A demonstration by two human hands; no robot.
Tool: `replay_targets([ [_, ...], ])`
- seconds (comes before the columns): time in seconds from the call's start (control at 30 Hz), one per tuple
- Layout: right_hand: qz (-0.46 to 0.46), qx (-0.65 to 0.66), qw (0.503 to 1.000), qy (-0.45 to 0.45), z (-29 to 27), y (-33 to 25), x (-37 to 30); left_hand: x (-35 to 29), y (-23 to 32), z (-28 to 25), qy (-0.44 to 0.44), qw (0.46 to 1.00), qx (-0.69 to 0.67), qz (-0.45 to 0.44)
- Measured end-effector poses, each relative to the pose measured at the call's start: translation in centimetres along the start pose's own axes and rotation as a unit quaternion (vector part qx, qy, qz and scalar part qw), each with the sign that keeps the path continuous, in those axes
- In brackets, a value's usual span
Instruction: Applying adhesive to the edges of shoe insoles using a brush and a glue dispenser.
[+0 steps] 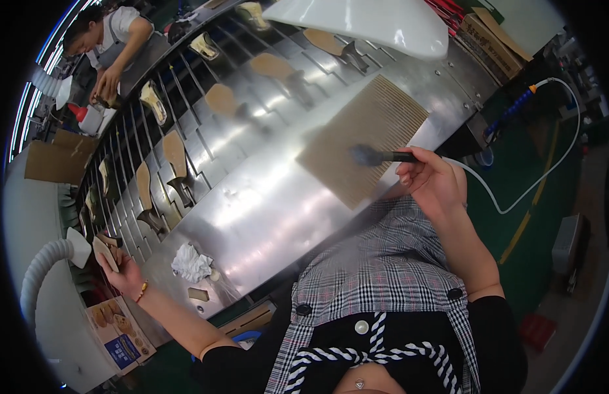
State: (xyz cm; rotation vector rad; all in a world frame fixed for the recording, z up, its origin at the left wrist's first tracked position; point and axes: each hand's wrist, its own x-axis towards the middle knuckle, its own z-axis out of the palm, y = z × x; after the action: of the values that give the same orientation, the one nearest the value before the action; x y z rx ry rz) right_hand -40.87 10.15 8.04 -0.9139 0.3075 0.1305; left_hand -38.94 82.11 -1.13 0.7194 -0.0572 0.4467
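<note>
At the far left, my left hand is closed around a tan high-heeled shoe sole, holding it beside the end of a white flexible duct. My right hand grips a brush by its dark handle. Its bristle end, slightly blurred, points left over a ribbed brown cardboard sheet on the metal table; I cannot tell whether it touches. A thin white hose runs from behind my right hand; whether it joins the brush is hidden.
Tan heeled soles and pale shoe uppers lie on a rack of metal bars. Crumpled white cloth sits on the table. The flexible duct stands left. A white hood hangs over the far side. Another person works at far left.
</note>
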Motion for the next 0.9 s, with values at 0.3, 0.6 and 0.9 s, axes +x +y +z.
replay_targets([
  [0.3,0.004,0.038,0.998,-0.048,-0.8,0.7,0.2,-5.8,-14.0,22.7,-0.138,0.918,-0.363,-0.086],
  [0.6,-0.088,-0.071,0.987,-0.119,5.0,0.1,-2.3,-14.0,-27.4,33.2,-0.053,0.926,-0.206,-0.311],
  [0.9,-0.522,-0.475,0.693,-0.143,9.4,1.4,-4.4,-15.9,-28.3,36.0,-0.202,0.955,0.163,-0.146],
])
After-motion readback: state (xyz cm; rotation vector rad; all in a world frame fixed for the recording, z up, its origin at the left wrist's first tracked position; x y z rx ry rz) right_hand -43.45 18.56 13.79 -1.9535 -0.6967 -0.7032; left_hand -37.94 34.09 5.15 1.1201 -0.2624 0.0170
